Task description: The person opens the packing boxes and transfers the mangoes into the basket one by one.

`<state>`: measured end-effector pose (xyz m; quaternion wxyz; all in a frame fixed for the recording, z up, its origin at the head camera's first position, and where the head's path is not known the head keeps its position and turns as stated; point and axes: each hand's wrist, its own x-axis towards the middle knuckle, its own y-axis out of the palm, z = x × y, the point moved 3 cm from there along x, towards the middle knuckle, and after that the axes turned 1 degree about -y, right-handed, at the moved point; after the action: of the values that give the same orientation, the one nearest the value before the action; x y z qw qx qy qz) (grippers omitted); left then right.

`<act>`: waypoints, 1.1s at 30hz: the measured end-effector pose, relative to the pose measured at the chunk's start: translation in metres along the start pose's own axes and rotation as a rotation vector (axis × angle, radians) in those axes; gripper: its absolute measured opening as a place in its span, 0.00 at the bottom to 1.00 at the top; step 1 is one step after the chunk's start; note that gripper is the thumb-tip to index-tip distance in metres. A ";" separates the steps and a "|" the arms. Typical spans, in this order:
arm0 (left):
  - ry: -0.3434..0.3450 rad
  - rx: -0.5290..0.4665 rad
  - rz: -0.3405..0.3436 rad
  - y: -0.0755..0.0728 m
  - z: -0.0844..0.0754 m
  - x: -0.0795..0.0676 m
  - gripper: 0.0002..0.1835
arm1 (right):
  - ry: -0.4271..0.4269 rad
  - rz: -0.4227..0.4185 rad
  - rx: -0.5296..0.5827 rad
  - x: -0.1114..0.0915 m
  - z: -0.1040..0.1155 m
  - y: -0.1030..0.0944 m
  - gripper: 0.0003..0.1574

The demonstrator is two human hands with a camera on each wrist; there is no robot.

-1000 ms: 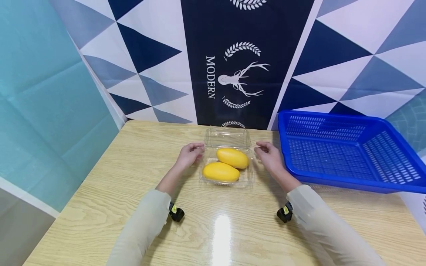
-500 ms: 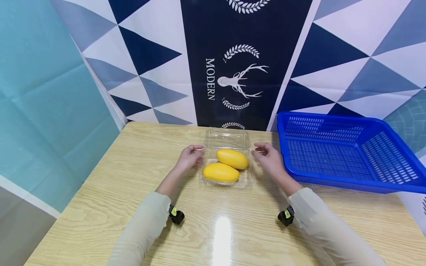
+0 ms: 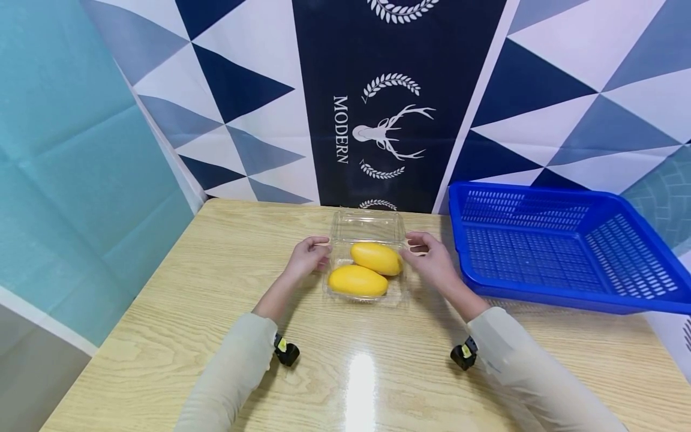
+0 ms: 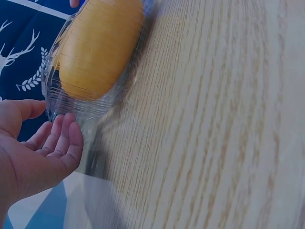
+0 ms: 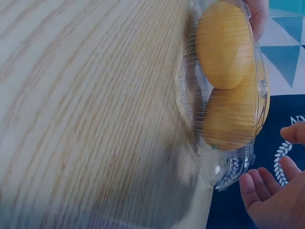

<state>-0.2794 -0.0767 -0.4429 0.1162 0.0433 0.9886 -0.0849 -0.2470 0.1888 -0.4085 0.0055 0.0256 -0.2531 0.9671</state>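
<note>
Two yellow mangoes, a rear one and a front one, lie in a clear plastic clamshell box on the table. Its clear lid is raised at the back. My left hand is at the box's left side. In the left wrist view its thumb and loosely bent fingertips are right at the box's rim and wall. On the right side, my right hand has its fingers relaxed near the rear right corner. The right wrist view shows these fingertips spread beside the lid, holding nothing.
A blue plastic basket with perforated walls stands at the right, close to the right forearm. Behind the wooden table hangs a patterned backdrop. Black cameras are strapped to both wrists.
My right hand has moved left, closer to the box's rear right corner. The left hand stays about where it was, and the mangoes and box have barely shifted.
</note>
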 end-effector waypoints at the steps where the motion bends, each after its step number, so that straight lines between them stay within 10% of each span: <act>1: -0.001 0.002 0.001 0.000 0.000 0.000 0.19 | -0.004 0.002 -0.002 0.000 0.000 0.000 0.29; 33: -0.001 -0.008 0.033 0.001 -0.002 0.001 0.21 | -0.193 0.093 -0.171 0.001 0.021 0.014 0.35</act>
<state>-0.2809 -0.0748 -0.4420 0.1184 0.0590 0.9881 -0.0790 -0.2475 0.1664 -0.3965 -0.0617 0.1060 -0.3347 0.9343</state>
